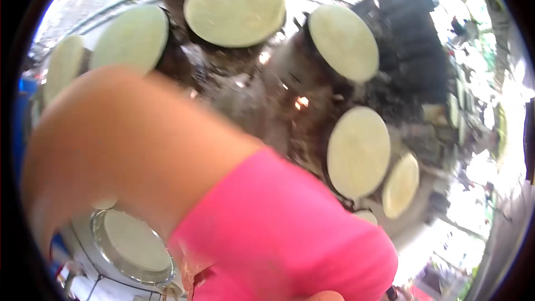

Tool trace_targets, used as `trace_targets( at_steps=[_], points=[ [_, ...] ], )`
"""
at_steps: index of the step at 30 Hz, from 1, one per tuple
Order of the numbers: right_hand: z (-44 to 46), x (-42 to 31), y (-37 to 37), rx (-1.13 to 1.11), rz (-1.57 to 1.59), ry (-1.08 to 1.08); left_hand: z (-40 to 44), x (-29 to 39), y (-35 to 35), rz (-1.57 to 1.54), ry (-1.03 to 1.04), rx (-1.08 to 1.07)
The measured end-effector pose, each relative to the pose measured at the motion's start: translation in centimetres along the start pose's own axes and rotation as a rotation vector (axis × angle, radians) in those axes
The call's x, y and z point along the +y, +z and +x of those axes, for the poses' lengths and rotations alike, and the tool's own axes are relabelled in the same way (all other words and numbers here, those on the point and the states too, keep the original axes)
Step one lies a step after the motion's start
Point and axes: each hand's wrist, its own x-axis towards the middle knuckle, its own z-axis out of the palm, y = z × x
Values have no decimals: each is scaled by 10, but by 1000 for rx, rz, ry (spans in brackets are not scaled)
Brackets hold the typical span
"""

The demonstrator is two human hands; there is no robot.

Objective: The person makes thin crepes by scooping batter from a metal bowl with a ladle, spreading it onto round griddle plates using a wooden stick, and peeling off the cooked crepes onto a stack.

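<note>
A bare arm [128, 139] in a pink sleeve [290, 217] crosses close in front of the camera, bent and smeared by motion. Its lower end runs down the left edge, and no hand can be made out there. Which arm it is, I cannot tell. Below it, a pale round sheet [136, 239] lies in a shiny round metal tray [100, 234]. At the bottom edge shows a small patch of skin [326, 296], too little to identify. Beyond the arm, pale discs [234, 10] top dark round vessels; what the discs are made of is unclear.
Glowing embers [301, 102] show amid the dark, sooty middle. More pale discs stand around them, one at the upper right [344, 43], another at the right [359, 152] and a tilted one [400, 185] beside it. Dark stacked pieces [409, 39] lie at the upper right.
</note>
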Motion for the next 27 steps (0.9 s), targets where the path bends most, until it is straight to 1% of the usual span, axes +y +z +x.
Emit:
trace_targets(
  at_steps=[1,3,5,7,8,9,10,11,12,13,14,15,16,17,18,19,20,21,22,23,25,26,27],
  points=[
    [17,-7,10,41,28,-6,-12,8,-7,-4,12,34],
    [72,-40,23,150,79,-101,-41,10,-19,-33,60,52],
    [110,-71,39,165,134,-184,-60,9,-32,-47,104,35],
    [117,-81,59,128,202,-146,-74,4,-39,-45,164,33],
    [104,-77,69,111,258,-81,-79,1,-41,-43,190,47],
    [78,-66,81,86,324,44,-79,-6,-30,-19,260,92],
    [43,-45,98,0,446,243,-77,-7,-29,-13,276,102],
    [1,-29,92,17,440,336,-76,-7,-29,-5,288,114],
    [-35,-16,92,-132,469,604,-73,-7,-28,-7,279,98],
    [-85,6,134,-77,384,632,-69,-7,-27,-9,270,83],
    [-127,16,122,-90,363,820,-64,-5,-27,-19,239,42],
    [-176,36,126,-205,381,999,-58,-4,-27,-27,205,3],
    [-225,47,125,53,304,1066,-47,-3,-27,-36,167,-35],
    [-272,63,112,-47,164,1227,-36,-1,-28,-29,170,-67],
    [-324,81,106,75,22,1266,-27,1,-31,-27,175,-91],
    [-380,108,105,30,-208,1398,-14,2,-30,-29,181,-114],
    [-448,131,100,-55,-635,1189,0,1,-27,-35,171,-148],
    [-464,134,55,-419,-774,1174,14,0,-24,-39,162,-182],
    [-507,154,41,-215,-846,1397,29,-1,-16,-40,155,-216],
    [-553,179,28,32,-733,1546,41,-2,-5,-30,175,-217],
    [-588,205,-2,348,-580,1756,57,-11,17,-29,203,-218],
    [-585,211,-19,414,-556,1831,65,-19,33,-34,212,-219],
    [-589,222,-24,368,-531,1989,70,-25,52,-47,210,-220]
  ],
)
